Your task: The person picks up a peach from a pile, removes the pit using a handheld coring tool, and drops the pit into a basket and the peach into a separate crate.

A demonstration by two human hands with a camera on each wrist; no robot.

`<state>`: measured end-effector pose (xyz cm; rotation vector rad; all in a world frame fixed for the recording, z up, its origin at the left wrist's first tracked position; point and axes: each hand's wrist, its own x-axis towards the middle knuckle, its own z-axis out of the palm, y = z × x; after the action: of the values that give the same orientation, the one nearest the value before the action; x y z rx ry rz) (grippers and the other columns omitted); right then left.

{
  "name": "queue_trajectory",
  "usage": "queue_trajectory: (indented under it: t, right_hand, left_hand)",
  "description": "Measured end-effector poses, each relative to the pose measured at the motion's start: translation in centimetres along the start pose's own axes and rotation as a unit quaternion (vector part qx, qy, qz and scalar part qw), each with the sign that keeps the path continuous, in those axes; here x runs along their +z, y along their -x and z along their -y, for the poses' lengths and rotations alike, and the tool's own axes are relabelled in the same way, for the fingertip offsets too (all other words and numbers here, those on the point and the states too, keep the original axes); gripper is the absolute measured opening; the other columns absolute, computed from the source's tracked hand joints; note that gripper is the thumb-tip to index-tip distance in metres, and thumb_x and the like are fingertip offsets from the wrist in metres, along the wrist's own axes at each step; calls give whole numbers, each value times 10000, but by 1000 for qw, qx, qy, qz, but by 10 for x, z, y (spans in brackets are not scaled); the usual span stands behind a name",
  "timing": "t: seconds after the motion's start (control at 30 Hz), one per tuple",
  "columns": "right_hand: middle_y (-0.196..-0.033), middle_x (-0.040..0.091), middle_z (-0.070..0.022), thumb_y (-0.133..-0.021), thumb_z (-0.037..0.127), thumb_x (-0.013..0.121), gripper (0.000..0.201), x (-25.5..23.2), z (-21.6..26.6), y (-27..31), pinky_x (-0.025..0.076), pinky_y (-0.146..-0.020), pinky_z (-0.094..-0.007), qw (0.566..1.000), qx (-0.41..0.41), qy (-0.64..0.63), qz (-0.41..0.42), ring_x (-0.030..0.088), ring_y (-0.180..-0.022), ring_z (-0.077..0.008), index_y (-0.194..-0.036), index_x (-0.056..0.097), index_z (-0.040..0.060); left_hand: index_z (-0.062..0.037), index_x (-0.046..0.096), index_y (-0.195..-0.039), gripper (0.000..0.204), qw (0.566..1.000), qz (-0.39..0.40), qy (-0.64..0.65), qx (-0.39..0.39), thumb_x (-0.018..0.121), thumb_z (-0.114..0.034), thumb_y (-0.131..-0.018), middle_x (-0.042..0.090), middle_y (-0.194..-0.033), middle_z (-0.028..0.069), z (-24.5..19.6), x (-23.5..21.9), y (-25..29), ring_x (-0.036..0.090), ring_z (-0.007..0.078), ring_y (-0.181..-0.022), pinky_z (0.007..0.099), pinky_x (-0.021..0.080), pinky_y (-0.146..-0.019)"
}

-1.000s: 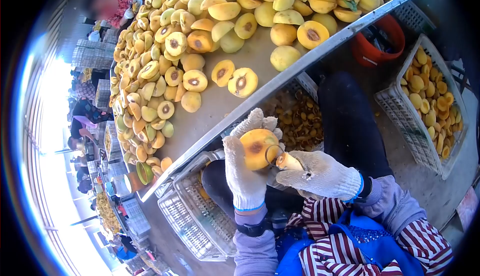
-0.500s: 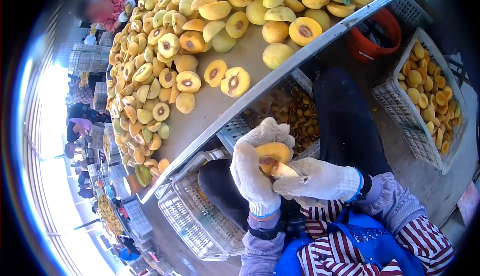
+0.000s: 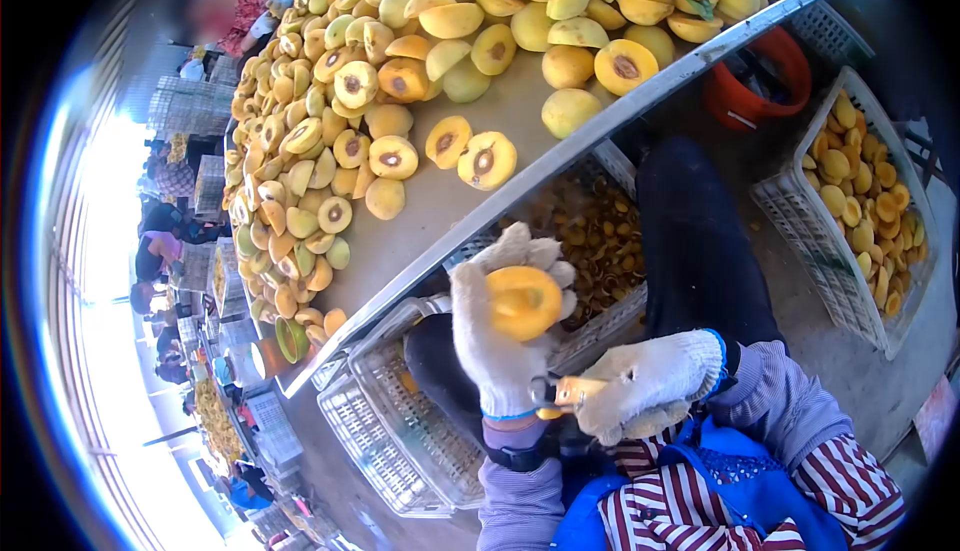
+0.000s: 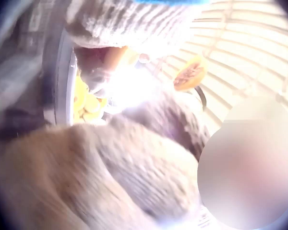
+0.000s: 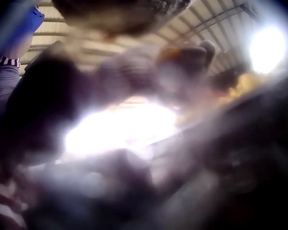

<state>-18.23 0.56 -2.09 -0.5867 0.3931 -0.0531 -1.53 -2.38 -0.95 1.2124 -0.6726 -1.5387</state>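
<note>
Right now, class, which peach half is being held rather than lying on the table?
The peach half in the gloved left hand, below the table edge, its pit hollow facing up.

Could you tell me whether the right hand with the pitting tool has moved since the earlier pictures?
Yes. The right hand has drawn the pitting tool down off the peach half, away from the table edge, toward the person's body.

A long bench with a metal edge runs away toward a bright open side of the hall at the left, heaped with halved yellow fruit. Below the bench stand white plastic crates on a grey concrete floor; a red bucket sits beside one crate.
</note>
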Motion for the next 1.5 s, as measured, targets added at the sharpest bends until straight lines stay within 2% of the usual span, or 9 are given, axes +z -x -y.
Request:
queue_trajectory:
  t: [0.13,0.17,0.23,0.33,0.43,0.57,0.73,0.9,1.5]
  right_hand:
    - [-492,504,-10,-905,426,638,414,-4,-3,4,294,-316,-203,992,-57,-62,-92,423,-350,-63,-803,618,25]
    - [-495,506,-12,-907,425,637,410,-7,-6,4,295,-317,-204,990,-81,-87,-72,425,-351,-63,-811,618,26]
    - [-501,512,-16,-912,422,635,403,-15,-15,-1,296,-317,-205,982,-130,-134,-30,429,-353,-61,-827,618,28]
    - [-532,519,-14,-924,350,647,323,-1,2,-3,308,-312,-206,989,-86,-77,-96,445,-366,-67,-865,607,34]
    - [-531,507,-6,-928,358,641,319,-2,-4,-9,321,-322,-208,985,-105,-85,-108,448,-377,-69,-871,589,48]
    - [-522,483,23,-924,392,623,323,-2,2,-4,334,-347,-197,977,-130,-51,-162,439,-374,-57,-828,568,88]
    - [-543,494,36,-928,385,616,281,-1,7,1,342,-362,-186,968,-149,-21,-199,450,-399,-36,-847,563,121]
    - [-608,528,42,-917,361,656,248,-2,10,4,353,-369,-176,946,-176,-75,-261,464,-433,-24,-900,586,124]
    - [-811,671,-85,-888,378,685,357,3,0,-9,527,-662,-320,889,-210,131,-384,660,-699,-192,-1094,634,91]
  left_hand:
    - [33,606,-1192,544,973,-106,-123,166,489,-454,-980,653,-1095,194,-23,-45,-2,665,296,-878,384,556,-737]
    - [23,629,-1169,460,910,-198,-235,278,515,-383,-984,656,-1108,186,-33,-83,-8,666,291,-896,388,551,-773]
    - [1,661,-1128,308,695,-309,-613,213,580,-237,-951,656,-1140,171,-52,-131,-15,653,270,-983,376,518,-878]
    - [-14,662,-1135,266,656,-203,-652,320,644,-139,-901,649,-1163,170,-47,-114,-26,624,262,-1069,368,478,-953]
    - [-22,659,-1146,284,832,-99,-498,222,651,-148,-891,630,-1202,179,-39,-59,-65,610,299,-1113,368,461,-983]
    - [-27,587,-1226,709,674,-89,-733,17,597,-600,-810,572,-1272,193,-35,5,-133,569,344,-1176,428,438,-989]
    - [-34,511,-1299,694,729,8,-681,71,691,-477,-795,594,-1238,174,-26,20,-153,636,321,-1065,396,467,-963]
    - [-17,461,-1343,538,964,125,-221,76,605,-322,-923,601,-1178,140,-27,19,-91,641,208,-980,312,520,-867]
    - [42,457,-1367,766,977,62,-87,187,395,-612,-974,554,-1297,206,29,20,-9,591,300,-1135,398,526,-926]
